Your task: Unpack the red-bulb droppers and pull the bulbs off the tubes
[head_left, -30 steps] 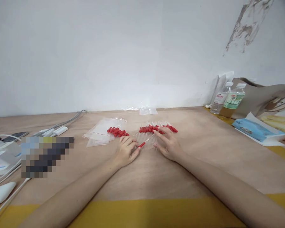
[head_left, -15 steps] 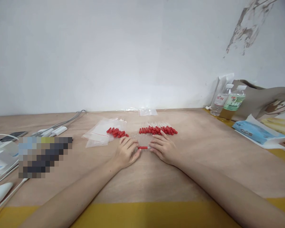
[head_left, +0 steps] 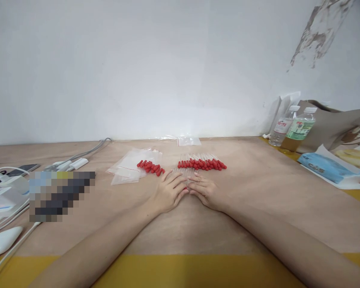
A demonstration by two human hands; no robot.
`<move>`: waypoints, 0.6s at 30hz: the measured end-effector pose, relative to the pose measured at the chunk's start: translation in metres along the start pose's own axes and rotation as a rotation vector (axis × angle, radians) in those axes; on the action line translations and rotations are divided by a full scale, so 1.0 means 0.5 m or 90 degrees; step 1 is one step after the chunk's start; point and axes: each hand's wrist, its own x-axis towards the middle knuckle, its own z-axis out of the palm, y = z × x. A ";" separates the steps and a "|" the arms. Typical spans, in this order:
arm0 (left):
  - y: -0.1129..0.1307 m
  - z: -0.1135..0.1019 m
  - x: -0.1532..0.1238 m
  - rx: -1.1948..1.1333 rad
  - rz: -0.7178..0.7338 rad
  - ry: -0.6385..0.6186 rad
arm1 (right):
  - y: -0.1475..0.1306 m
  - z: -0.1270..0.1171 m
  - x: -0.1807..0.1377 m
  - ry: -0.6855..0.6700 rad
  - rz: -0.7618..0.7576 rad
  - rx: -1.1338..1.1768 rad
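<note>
Loose red bulbs point(head_left: 150, 167) lying unfitted on tabletop point(head_left: 258, 180) | left hand point(head_left: 170, 194) curling closed, apparently pinching mostly hidden red piece point(head_left: 185, 188) | clear tubes point(head_left: 183, 171) lying uncapped beyond fingertips | right hand point(head_left: 206, 192) curving inward, can't tell its hold | red-capped tubes point(head_left: 202, 163) lying rowed behind, seemingly done

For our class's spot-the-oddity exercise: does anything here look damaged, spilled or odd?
The wall looks damaged at upper right: a ragged brownish patch interrupts its pale surface. At left, a pixelated block hides whatever lies there.
</note>
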 end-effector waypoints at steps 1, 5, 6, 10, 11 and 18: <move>0.001 -0.003 0.001 0.007 0.004 -0.013 | 0.000 -0.001 -0.002 -0.002 -0.007 0.002; 0.004 -0.012 0.003 0.013 0.019 -0.042 | -0.006 -0.012 -0.002 -0.008 -0.041 -0.022; 0.005 -0.013 0.004 0.009 0.019 -0.044 | -0.008 -0.015 -0.001 -0.008 -0.056 -0.034; 0.008 -0.017 0.004 -0.011 0.009 -0.055 | -0.009 -0.024 0.000 -0.011 -0.098 -0.093; 0.007 -0.019 0.002 -0.016 0.007 -0.059 | -0.007 -0.027 -0.002 -0.016 -0.104 -0.102; -0.053 -0.037 -0.033 -0.037 -0.178 -0.021 | 0.036 -0.067 -0.026 0.056 0.097 -0.112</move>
